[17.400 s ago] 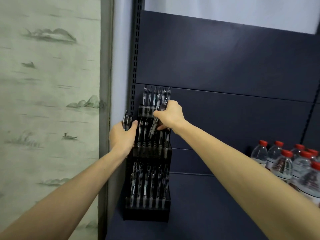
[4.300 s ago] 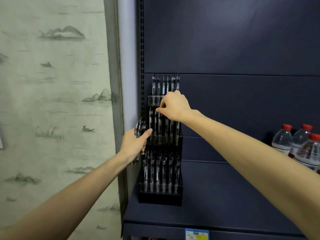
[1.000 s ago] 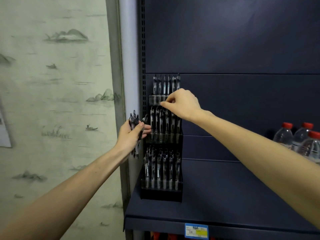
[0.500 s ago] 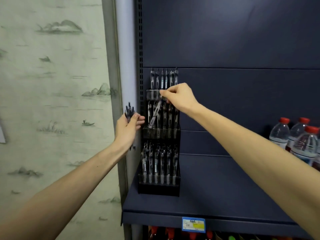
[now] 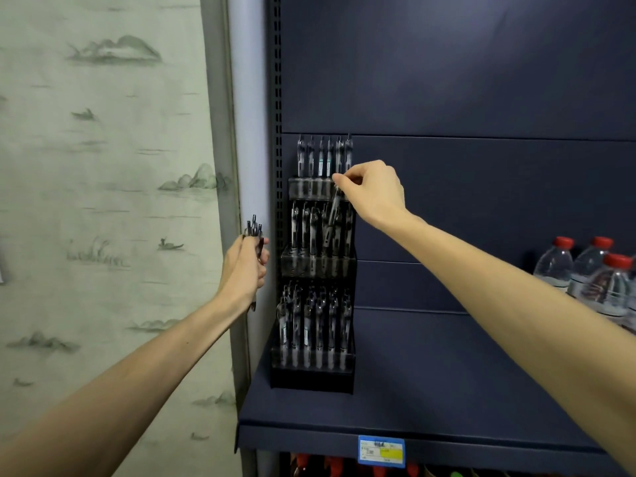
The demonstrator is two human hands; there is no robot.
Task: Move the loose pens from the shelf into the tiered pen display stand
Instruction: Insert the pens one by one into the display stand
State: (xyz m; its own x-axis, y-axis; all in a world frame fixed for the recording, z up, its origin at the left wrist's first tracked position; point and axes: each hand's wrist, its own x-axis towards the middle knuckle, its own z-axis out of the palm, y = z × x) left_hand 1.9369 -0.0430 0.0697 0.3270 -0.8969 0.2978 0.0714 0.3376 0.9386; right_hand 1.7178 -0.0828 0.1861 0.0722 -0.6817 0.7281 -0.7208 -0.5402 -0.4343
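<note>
The black three-tier pen display stand (image 5: 311, 378) sits at the left end of the dark blue shelf (image 5: 430, 401), each tier holding several upright pens. My right hand (image 5: 373, 191) pinches the top of one pen (image 5: 333, 210), which hangs tilted over the middle tier, its tip among the pens there. My left hand (image 5: 246, 265) grips a small bundle of pens (image 5: 254, 230) upright, just left of the stand beside the shelf post.
Water bottles with red caps (image 5: 592, 273) stand at the shelf's right end. A price label (image 5: 381, 449) hangs on the shelf's front edge, with red-capped bottles below it. The perforated shelf post (image 5: 277, 98) and a painted wall (image 5: 103, 201) lie to the left.
My right hand took a pen from the left-hand bundle and brought it to the middle tier, where it has shifted right along the row. My left hand has turned, knuckles toward me.
</note>
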